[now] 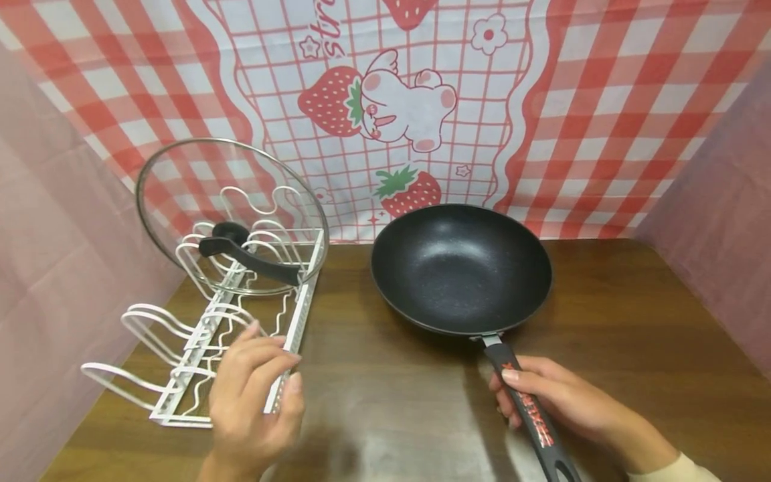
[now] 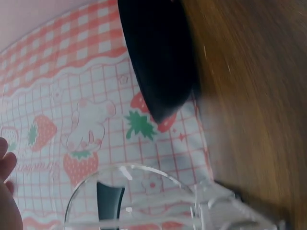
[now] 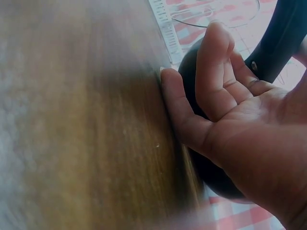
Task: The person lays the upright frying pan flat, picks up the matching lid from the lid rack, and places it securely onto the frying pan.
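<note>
A black wok [image 1: 460, 274] with a dark handle lettered in red is right of centre in the head view, its hollow facing up. My right hand [image 1: 560, 395] grips the handle, thumb on top and fingers beneath; in the right wrist view the fingers [image 3: 216, 72] look loosely bent. Whether the wok's base touches the table cannot be told. My left hand [image 1: 255, 395] is over the near end of a white wire rack [image 1: 181, 348], fingers loosely bent and holding nothing visible. A glass lid [image 1: 265, 167] with a black handle [image 1: 259, 261] stands tilted at the rack's far end.
The brown wooden table [image 1: 632, 321] extends beneath everything. Behind it hangs a red-and-white strawberry cloth [image 1: 409, 87], close to the wok's far rim. Pink cloth walls [image 1: 54, 201] stand along both sides. The rack's white loops stick out leftward.
</note>
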`<state>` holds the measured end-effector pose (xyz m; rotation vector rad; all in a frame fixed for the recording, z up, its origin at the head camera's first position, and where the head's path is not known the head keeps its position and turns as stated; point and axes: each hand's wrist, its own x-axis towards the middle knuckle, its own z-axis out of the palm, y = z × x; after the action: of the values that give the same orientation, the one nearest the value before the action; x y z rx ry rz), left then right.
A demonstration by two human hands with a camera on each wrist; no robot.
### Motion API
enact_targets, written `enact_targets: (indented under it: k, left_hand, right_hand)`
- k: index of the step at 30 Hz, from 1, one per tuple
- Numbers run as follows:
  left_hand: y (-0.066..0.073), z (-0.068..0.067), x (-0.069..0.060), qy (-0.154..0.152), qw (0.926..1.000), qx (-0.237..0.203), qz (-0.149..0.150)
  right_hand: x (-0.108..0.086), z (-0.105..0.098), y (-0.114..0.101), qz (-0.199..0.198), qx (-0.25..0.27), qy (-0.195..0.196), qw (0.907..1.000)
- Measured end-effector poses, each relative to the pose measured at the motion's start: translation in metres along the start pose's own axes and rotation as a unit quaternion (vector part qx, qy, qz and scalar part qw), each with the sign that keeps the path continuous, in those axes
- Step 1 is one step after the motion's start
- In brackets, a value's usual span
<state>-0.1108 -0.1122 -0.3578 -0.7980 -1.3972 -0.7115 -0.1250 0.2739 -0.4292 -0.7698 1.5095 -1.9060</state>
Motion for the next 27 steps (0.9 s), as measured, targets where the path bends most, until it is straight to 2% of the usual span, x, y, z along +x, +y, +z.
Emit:
enact_targets:
  k: [3, 6, 10, 13, 20, 27]
  left_hand:
    - [0.000, 0.005, 0.001, -0.036, 0.9992, -0.013, -0.013]
    - [-0.001, 0.009, 0.000, -0.071, 0.9969, -0.007, -0.035]
    - [-0.003, 0.014, -0.006, -0.118, 0.9905, 0.012, -0.070]
    - [-0.003, 0.018, -0.013, -0.147, 0.9851, 0.028, -0.085]
    - [-0.004, 0.024, -0.022, -0.192, 0.9759, 0.060, -0.085]
    - [-0.007, 0.028, -0.029, -0.221, 0.9663, 0.079, -0.107]
  right_hand:
    - [0.001, 0.000, 0.001, -0.010, 0.011, -0.008, 0.9999]
    - [0.002, 0.000, 0.000, 0.000, 0.015, -0.006, 0.9999]
    - [0.000, 0.000, -0.001, 0.014, 0.011, -0.002, 0.9998]
    - [-0.001, 0.000, 0.000, 0.006, 0.011, -0.004, 0.9999]
    - [-0.002, 0.000, 0.000, 0.019, 0.001, 0.006, 0.9998]
    - [-0.002, -0.004, 0.001, 0.006, 0.012, -0.001, 0.9999]
